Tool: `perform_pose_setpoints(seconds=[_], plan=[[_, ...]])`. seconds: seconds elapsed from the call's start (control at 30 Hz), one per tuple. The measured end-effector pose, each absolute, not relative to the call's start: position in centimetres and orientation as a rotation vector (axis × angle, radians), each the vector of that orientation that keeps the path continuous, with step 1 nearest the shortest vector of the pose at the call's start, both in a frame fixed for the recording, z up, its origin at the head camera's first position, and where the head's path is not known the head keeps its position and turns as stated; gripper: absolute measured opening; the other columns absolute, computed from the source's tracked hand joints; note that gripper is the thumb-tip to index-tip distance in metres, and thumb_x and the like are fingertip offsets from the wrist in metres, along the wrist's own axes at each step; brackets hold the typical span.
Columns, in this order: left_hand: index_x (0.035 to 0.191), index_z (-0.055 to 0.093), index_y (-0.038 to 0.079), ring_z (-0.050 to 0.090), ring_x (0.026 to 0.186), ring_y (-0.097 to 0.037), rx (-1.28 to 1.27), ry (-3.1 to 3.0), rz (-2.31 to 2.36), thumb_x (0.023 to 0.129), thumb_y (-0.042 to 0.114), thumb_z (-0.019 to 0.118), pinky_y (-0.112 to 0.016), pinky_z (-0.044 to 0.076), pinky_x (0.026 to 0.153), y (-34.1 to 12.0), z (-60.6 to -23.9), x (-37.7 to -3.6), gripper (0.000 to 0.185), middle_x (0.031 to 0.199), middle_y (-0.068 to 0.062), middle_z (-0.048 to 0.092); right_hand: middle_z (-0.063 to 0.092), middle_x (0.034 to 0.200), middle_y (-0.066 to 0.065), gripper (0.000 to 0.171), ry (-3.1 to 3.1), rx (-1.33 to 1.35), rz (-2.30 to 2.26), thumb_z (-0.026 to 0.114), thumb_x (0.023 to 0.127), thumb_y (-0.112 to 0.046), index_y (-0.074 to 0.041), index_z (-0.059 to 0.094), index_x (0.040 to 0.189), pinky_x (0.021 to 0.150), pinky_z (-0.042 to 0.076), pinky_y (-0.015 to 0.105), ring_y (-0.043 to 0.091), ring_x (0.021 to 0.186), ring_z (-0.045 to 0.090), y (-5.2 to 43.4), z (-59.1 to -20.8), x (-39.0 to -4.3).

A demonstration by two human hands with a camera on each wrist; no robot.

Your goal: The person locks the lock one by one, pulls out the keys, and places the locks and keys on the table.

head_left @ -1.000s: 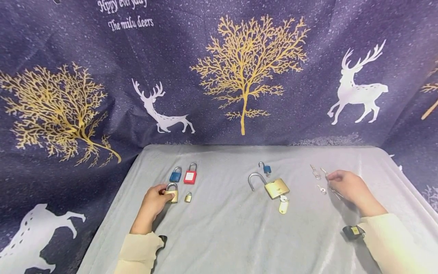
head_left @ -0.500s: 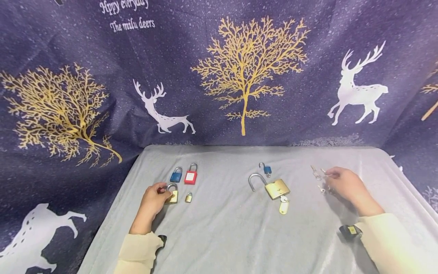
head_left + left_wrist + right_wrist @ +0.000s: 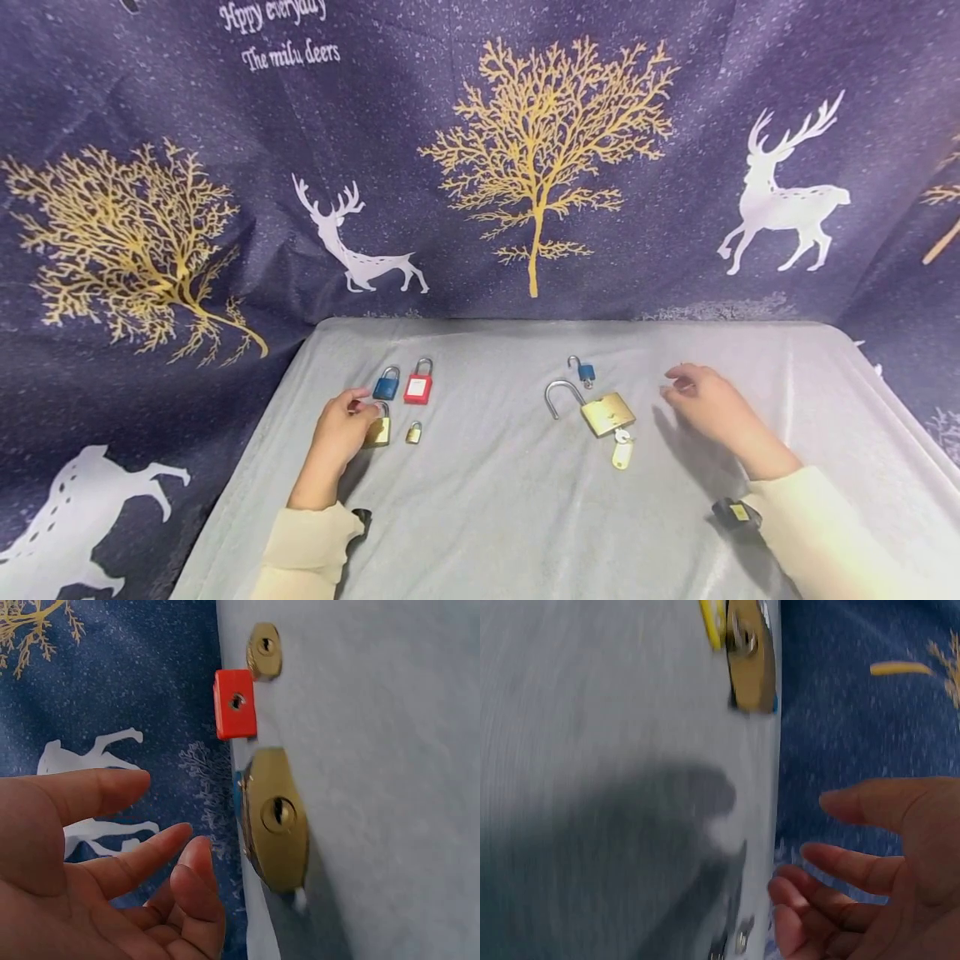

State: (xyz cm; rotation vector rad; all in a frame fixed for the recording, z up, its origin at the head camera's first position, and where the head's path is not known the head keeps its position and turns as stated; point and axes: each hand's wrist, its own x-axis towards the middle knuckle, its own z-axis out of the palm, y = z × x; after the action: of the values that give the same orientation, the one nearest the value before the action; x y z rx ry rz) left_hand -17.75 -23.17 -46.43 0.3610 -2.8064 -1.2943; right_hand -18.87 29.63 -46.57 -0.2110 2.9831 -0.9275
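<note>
My left hand [image 3: 341, 433] hovers beside a brass padlock [image 3: 380, 432] and partly covers it in the head view. In the left wrist view, a gap shows between its loosely curled fingers [image 3: 131, 862] and that padlock, whose keyhole faces the camera. Close by stand a blue padlock [image 3: 386, 386], a red padlock [image 3: 417, 388] and a small brass padlock [image 3: 413, 433]. My right hand [image 3: 723, 417] is over the cloth at the right, fingers relaxed and nothing visible between them. Nearest to it are a large brass padlock [image 3: 607, 414] and a small blue padlock [image 3: 587, 372], both unlocked with shackles swung out.
A yellow key tag [image 3: 622, 454] hangs from the key in the large padlock. Small metal pieces [image 3: 741, 936] show at the bottom of the right wrist view; the right hand hides the loose keys in the head view. The grey cloth table [image 3: 480, 500] meets a patterned curtain [image 3: 450, 208].
My right hand has left the loose keys and moved left toward the unlocked padlocks. The left hand has let go of the brass padlock and lifted slightly.
</note>
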Motion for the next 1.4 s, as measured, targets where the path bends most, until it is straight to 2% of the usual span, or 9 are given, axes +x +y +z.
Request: perform_pose_setpoints(seconds=[0.17,0.4,0.53,0.67,0.9,0.97,1.17,1.3,1.4], plan=[[0.131,0.06,-0.004,0.061,0.098,-0.029,0.341,-2.793,-1.327,0.096,0.016,0.063,-0.027,0.047,0.076,-22.3,-46.1,-17.8,0.04,0.109,-0.019,0.064,0.06,0.126,0.035,0.055,2.954,-0.26,-0.88,0.064,0.097,-0.025,0.009,0.051,0.138,0.096,0.045,0.068,0.049,0.109,0.064,26.9,-46.7,-18.5],[0.131,0.061,-0.002,0.059,0.101,-0.028,0.325,-2.766,-1.377,0.097,0.015,0.062,-0.025,0.046,0.078,-20.7,-45.7,-18.3,0.038,0.113,-0.019,0.061,0.057,0.126,0.036,0.066,2.939,-0.3,-0.812,0.066,0.095,-0.03,0.008,0.045,0.144,0.096,0.049,0.065,0.05,0.111,0.061,24.2,-46.9,-18.0],[0.131,0.062,-0.002,0.059,0.094,-0.019,0.308,-2.749,-1.398,0.095,0.013,0.062,-0.025,0.046,0.079,-19.7,-45.4,-18.7,0.039,0.112,-0.017,0.062,0.056,0.13,0.036,0.07,2.944,-0.304,-0.793,0.07,0.092,-0.034,0.006,0.046,0.144,0.1,0.047,0.065,0.052,0.116,0.058,23.1,-47.0,-18.1],[0.132,0.061,-0.001,0.057,0.084,-0.015,0.265,-2.743,-1.436,0.095,0.013,0.062,-0.025,0.047,0.073,-18.6,-45.1,-19.3,0.04,0.112,-0.017,0.064,0.058,0.124,0.033,0.074,2.945,-0.3,-0.788,0.073,0.088,-0.036,0.007,0.048,0.143,0.099,0.048,0.062,0.048,0.111,0.06,22.1,-47.2,-18.4],[0.133,0.059,-0.003,0.064,0.1,-0.029,0.169,-2.727,-1.538,0.096,0.013,0.061,-0.025,0.048,0.078,-16.1,-44.6,-19.9,0.04,0.116,-0.02,0.064,0.056,0.123,0.032,0.081,2.947,-0.264,-0.727,0.078,0.084,-0.041,0.006,0.048,0.143,0.097,0.049,0.061,0.044,0.109,0.058,20.6,-47.5,-18.3],[0.132,0.06,-0.002,0.065,0.1,-0.03,0.15,-2.717,-1.562,0.096,0.013,0.061,-0.026,0.049,0.077,-15.3,-44.3,-20.0,0.039,0.115,-0.019,0.064,0.055,0.122,0.032,0.083,2.966,-0.254,-0.698,0.079,0.083,-0.042,0.006,0.049,0.142,0.094,0.051,0.06,0.044,0.108,0.057,20.3,-47.6,-18.1],[0.126,0.065,0.002,0.065,0.099,-0.025,0.089,-2.706,-1.549,0.094,0.013,0.063,-0.029,0.051,0.081,-12.7,-43.9,-20.3,0.034,0.111,-0.016,0.067,0.057,0.113,0.029,0.075,3.066,-0.263,-0.615,0.082,0.079,-0.038,0.005,0.056,0.134,0.081,0.055,0.055,0.041,0.098,0.057,19.7,-48.4,-17.7],[0.125,0.066,0.004,0.067,0.098,-0.025,0.051,-2.7,-1.572,0.093,0.015,0.064,-0.03,0.053,0.078,-11.1,-43.7,-20.5,0.033,0.111,-0.015,0.068,0.056,0.107,0.024,0.061,3.1,-0.244,-0.622,0.079,0.078,-0.036,0.0,0.064,0.125,0.074,0.052,0.049,0.036,0.092,0.054,19.4,-48.6,-17.7],[0.124,0.066,0.005,0.067,0.098,-0.024,0.029,-2.689,-1.618,0.094,0.015,0.065,-0.029,0.052,0.077,-10.0,-43.5,-20.6,0.032,0.11,-0.014,0.067,0.055,0.105,0.021,0.058,3.084,-0.227,-0.651,0.077,0.078,-0.038,-0.002,0.066,0.123,0.071,0.05,0.044,0.032,0.091,0.051,19.2,-48.6,-17.8]])
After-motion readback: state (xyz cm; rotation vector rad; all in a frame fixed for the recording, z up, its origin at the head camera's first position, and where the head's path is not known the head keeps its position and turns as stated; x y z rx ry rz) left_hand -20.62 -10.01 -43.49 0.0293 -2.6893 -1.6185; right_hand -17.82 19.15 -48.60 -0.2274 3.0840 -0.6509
